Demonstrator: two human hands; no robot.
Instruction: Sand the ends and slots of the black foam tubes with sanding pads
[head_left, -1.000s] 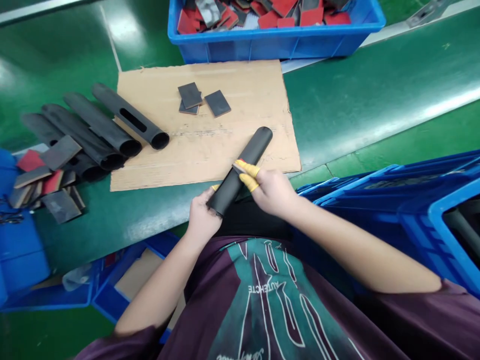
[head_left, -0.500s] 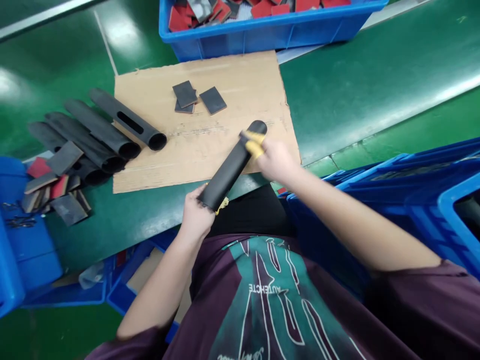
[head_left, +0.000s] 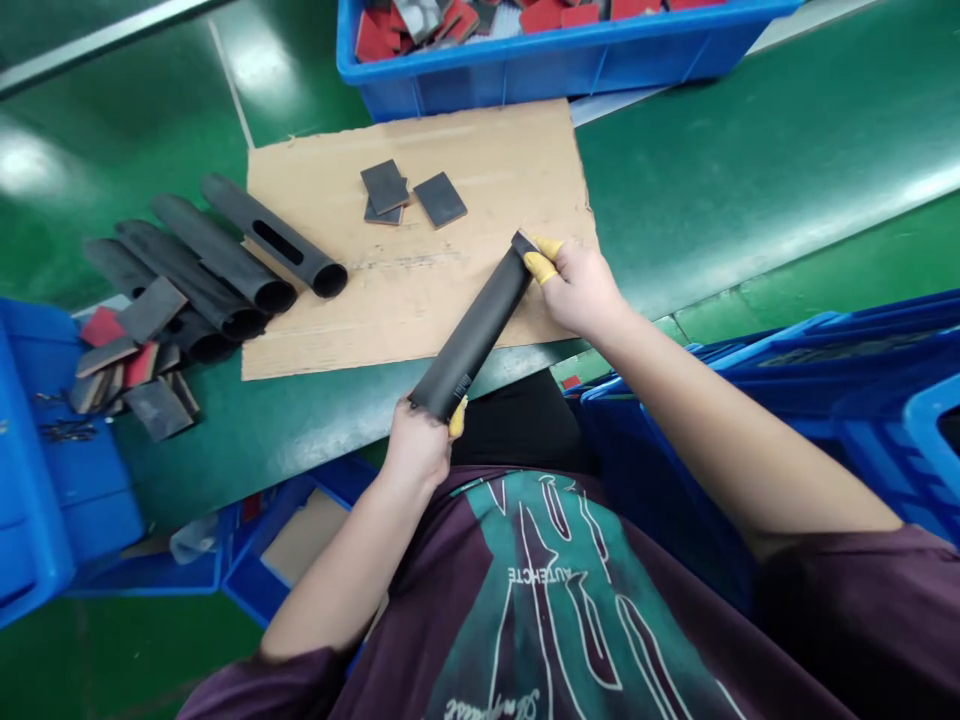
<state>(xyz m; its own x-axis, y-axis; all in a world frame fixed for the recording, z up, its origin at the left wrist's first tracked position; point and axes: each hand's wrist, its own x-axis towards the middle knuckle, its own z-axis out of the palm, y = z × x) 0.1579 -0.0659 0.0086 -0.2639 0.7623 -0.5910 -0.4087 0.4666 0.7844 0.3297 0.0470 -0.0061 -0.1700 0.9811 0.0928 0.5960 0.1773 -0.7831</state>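
Shifted up and to the right since the earlier frame, your right hand [head_left: 581, 292] now grips the far end of the black tube [head_left: 472, 325], its yellow-capped fingers [head_left: 540, 263] closed around it. Your left hand [head_left: 418, 447] closes on the near end. Held between them, the tube slants lower left to upper right, its far end pointing over the cardboard sheet [head_left: 450, 170] on the green desk [head_left: 712, 200].

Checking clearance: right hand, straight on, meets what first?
The right hand meets the black tube first: its upper end sits at the yellow-capped fingertips, touching as far as depth shows.
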